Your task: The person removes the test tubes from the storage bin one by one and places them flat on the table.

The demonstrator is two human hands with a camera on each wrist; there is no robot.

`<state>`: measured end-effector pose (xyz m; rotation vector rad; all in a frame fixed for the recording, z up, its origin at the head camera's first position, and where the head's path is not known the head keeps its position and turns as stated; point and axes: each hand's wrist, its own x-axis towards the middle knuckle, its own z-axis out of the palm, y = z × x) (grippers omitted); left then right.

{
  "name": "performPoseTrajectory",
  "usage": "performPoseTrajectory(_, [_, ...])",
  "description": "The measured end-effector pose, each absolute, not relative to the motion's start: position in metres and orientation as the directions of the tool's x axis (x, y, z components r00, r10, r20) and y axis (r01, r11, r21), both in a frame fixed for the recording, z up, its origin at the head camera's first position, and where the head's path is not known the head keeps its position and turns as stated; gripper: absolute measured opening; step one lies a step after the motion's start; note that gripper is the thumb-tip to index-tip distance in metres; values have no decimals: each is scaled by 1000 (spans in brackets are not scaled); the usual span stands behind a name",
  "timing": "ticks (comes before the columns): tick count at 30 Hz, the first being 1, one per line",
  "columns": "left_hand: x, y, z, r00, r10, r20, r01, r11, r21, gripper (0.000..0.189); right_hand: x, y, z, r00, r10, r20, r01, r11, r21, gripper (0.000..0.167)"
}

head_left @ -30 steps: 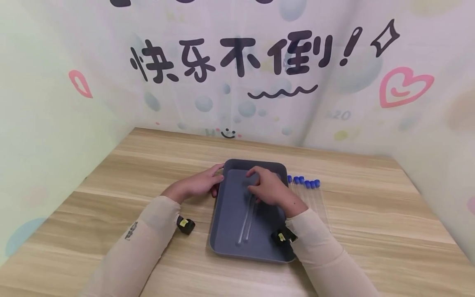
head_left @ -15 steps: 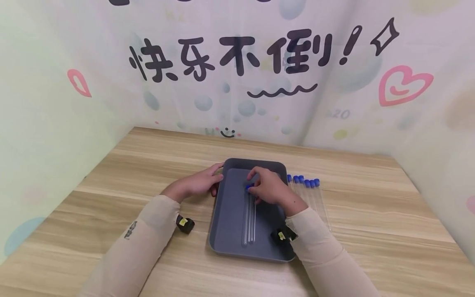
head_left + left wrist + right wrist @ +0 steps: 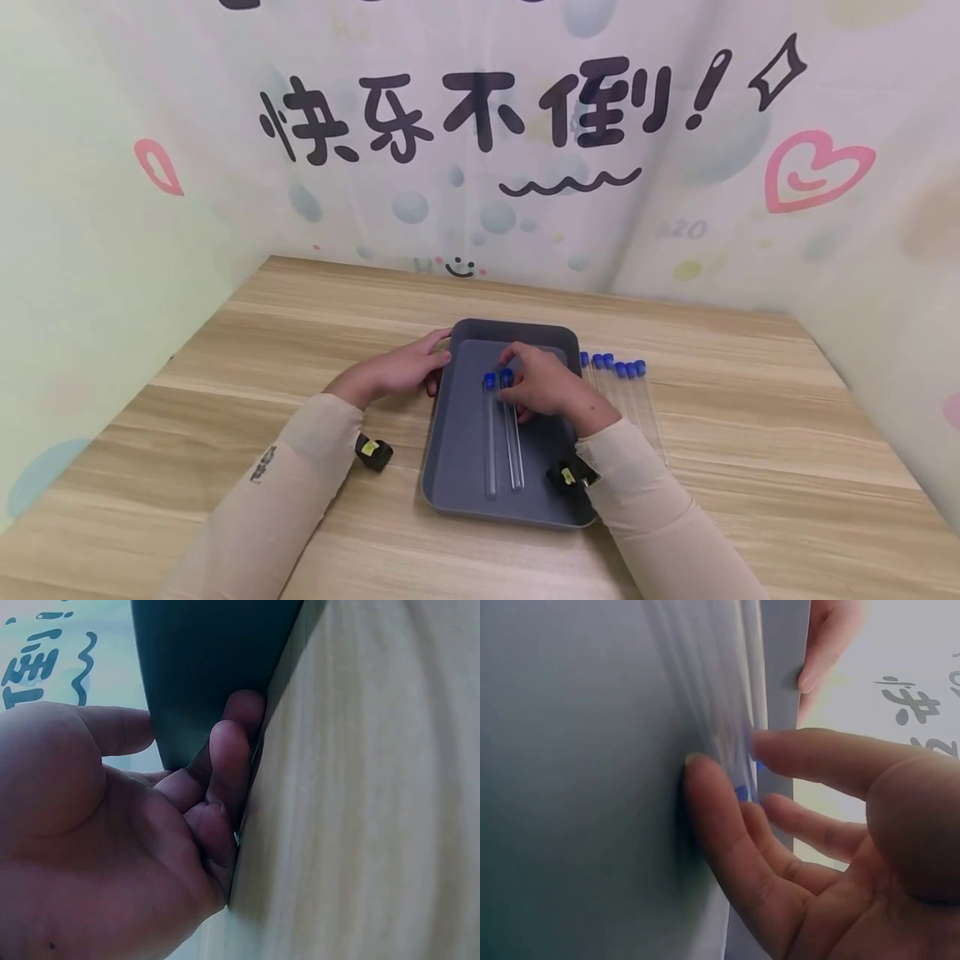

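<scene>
My left hand [image 3: 405, 368] grips the left side of a dark grey tray [image 3: 438, 454]. In the left wrist view its thumb is at the rim and curled fingers [image 3: 229, 761] lie against the outer wall, low by the table. Inside the tray, my right hand [image 3: 543, 382] pinches a clear test tube [image 3: 514, 450] near its blue cap [image 3: 507, 377]. Left of it another blue-capped test tube [image 3: 491, 442] lies lengthwise on the tray floor. In the right wrist view, the thumb and fingers [image 3: 712, 802] sit around the capped end of blurred, overlapping tubes [image 3: 712, 667].
Several more blue-capped test tubes [image 3: 630, 400] lie side by side on the wooden table [image 3: 757, 433], just right of the tray, partly behind the right forearm. A printed curtain [image 3: 465, 217] hangs behind the table.
The tubes in the tray have swung from slanting lower left to nearly straight. One now lies apart on the left, its cap in sight. The left hand and tray have stayed put.
</scene>
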<state>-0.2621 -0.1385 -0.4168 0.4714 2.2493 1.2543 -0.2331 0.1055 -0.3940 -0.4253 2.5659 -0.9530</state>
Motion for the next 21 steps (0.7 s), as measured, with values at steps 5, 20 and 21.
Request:
performPoseTrajectory(5, [-261,-138,-416,-806,528,-268,50,512,858,55,-233,105,-394,-888,-374,-268,-117,747,-655,50])
performPoseTrajectory(20, [-261,-140,-417,-807,521,-278,43,522,852,55,-232,105,-395,-870,-379,-315,-87,747,-659,52])
performPoseTrajectory(21, [-261,-140,-417,-806,522,-278,43,521,853,55,-232,105,-395,-869,-380,-316,-88,749,-657,53])
